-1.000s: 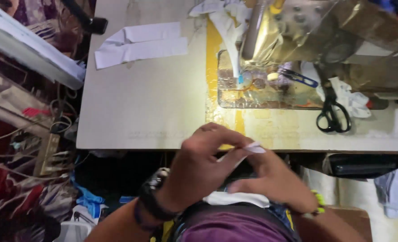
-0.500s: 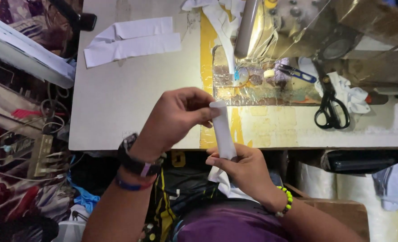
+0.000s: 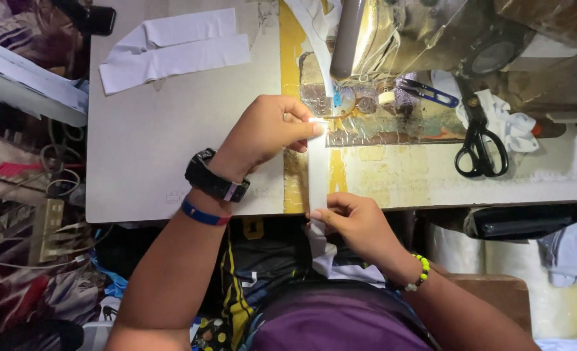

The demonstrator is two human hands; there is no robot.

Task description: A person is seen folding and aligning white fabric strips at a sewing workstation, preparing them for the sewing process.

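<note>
A narrow white fabric strip (image 3: 317,166) is stretched straight between my two hands over the front edge of the sewing table (image 3: 171,169). My left hand (image 3: 266,133), with a black watch and a blue wristband on its wrist, pinches the strip's far end close to the sewing machine's needle area (image 3: 357,101). My right hand (image 3: 357,224), wearing a beaded bracelet, pinches the near end just below the table edge. More white fabric hangs down from the right hand into my lap.
Folded white fabric pieces (image 3: 171,49) lie at the table's far left. Black scissors (image 3: 478,146) rest on a white cloth to the right of the machine, small blue snips (image 3: 428,93) beside them. Cables and a power strip (image 3: 48,224) clutter the floor at left.
Both hands rose from my lap to the table. The left hand carried the strip's end forward toward the needle, and the strip is pulled out straight.
</note>
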